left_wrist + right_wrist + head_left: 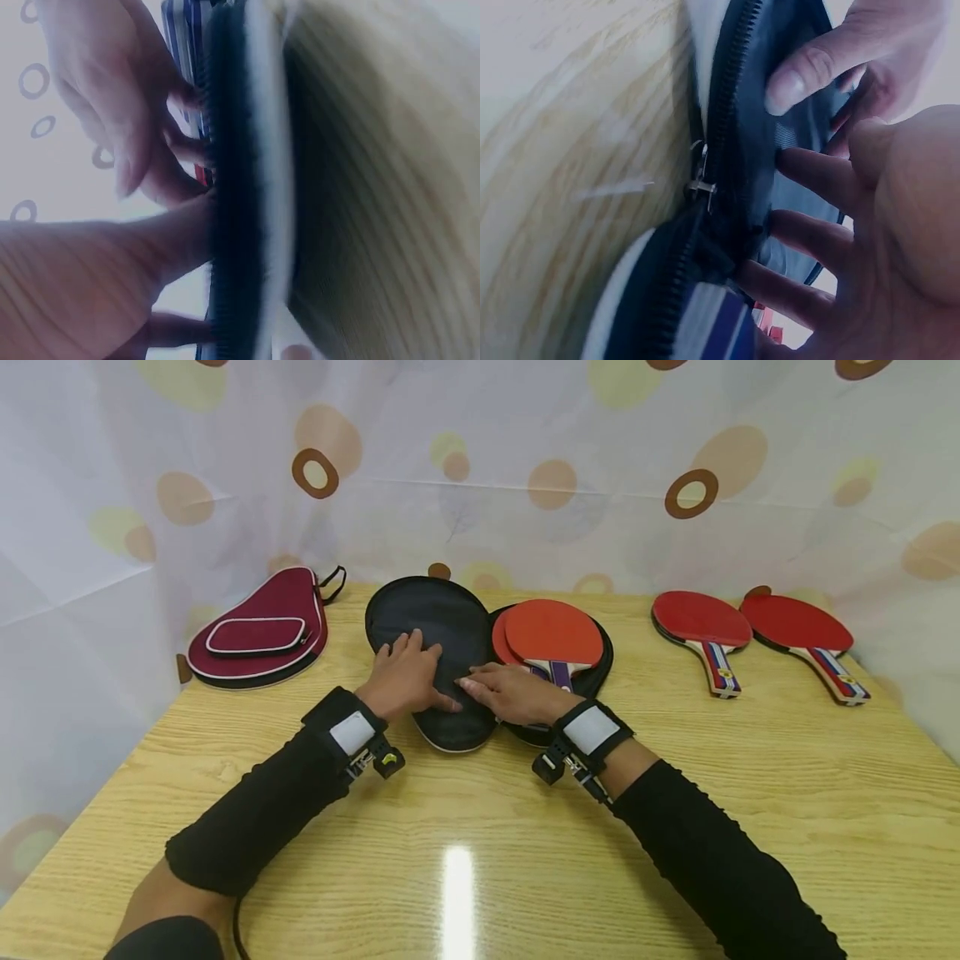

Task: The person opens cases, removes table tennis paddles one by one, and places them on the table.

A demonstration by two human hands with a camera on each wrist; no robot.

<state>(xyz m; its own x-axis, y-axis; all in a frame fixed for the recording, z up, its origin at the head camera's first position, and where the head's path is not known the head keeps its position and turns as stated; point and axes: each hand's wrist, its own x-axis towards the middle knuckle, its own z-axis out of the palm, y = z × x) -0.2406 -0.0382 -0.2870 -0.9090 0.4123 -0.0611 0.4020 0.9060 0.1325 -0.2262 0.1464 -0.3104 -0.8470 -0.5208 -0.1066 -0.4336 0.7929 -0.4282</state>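
A racket case (431,602) lies unfolded on the table, its black inside facing up. In its right half are two table tennis rackets (555,631) with orange-red rubber, one overlapping the other, handles toward me. My left hand (401,681) rests with spread fingers on the bare left half. My right hand (521,692) reaches over the racket handles, and its fingertips touch the lining near the fold, close to the left thumb. The right wrist view shows its fingers nearly straight against the lining, beside the metal zipper pull (702,186). Neither hand grips anything.
At the back left lies a closed maroon racket case (255,627) with white piping and a black strap. Two more red rackets, a nearer one (701,620) and one farther right (798,625), lie on the wooden table (570,860). A dotted cloth (480,460) hangs behind.
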